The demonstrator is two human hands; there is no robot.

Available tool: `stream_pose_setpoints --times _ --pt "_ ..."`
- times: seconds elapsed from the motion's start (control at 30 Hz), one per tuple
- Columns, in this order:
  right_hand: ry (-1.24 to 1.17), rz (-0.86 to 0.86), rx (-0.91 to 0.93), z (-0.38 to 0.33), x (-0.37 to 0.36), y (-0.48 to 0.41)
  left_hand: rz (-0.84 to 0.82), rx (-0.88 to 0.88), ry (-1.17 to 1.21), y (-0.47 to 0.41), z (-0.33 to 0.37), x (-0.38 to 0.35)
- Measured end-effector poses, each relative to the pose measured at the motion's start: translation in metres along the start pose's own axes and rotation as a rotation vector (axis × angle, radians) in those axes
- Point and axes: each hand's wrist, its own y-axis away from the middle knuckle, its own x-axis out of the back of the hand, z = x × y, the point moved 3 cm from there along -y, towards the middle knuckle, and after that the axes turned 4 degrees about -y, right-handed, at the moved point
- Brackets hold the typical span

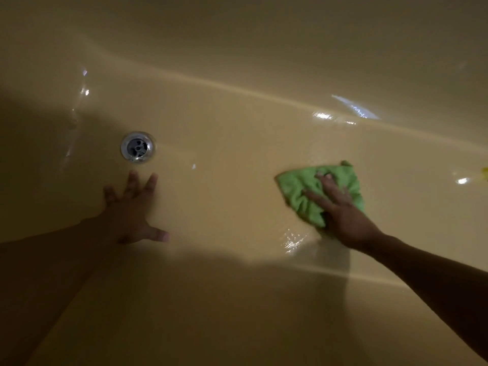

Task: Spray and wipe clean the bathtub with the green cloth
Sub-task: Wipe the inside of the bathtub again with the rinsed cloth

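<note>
Two bare hands press flat on the floor of a yellow bathtub (237, 122), the right one on a green cloth (297, 190).

The straight, slightly spread fingers (328, 184) of the right hand (342, 212) lie on top of the crumpled cloth and pin it to the wet tub floor without curling round it. The bare right forearm reaches in from the lower right. The left hand (129, 211) holds nothing: its fingers (132, 180) and thumb are splayed and flat on the tub floor, just below the round metal drain (137, 147), with its forearm coming from the lower left in shadow. Count: two hands, one cloth, one drain. The cloth sits well right of the drain, and wet sheen shows near it.
</note>
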Motion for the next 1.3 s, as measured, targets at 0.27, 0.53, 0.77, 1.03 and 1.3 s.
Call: stream_pose_setpoints --times 0.27,0.53,0.77,1.03,1.3 --pt "-0.158 0.357 -0.493 0.001 0.045 -0.099 -0.047 -0.042 0.024 -0.010 -0.012 0.004" --pt "-0.109 0.160 -0.084 -0.082 0.014 -0.182 -0.012 -0.032 0.100 -0.014 -0.017 0.008" --pt "-0.092 -0.185 0.237 -0.099 -0.033 -0.071 0.020 -0.075 -0.060 -0.004 -0.025 0.024" --pt "0.047 -0.348 0.327 -0.109 -0.045 -0.016 -0.187 0.002 -0.201 0.030 -0.082 0.009" --pt "0.029 -0.061 0.018 -0.183 -0.059 -0.151 -0.193 0.036 -0.076 0.029 -0.077 0.008"
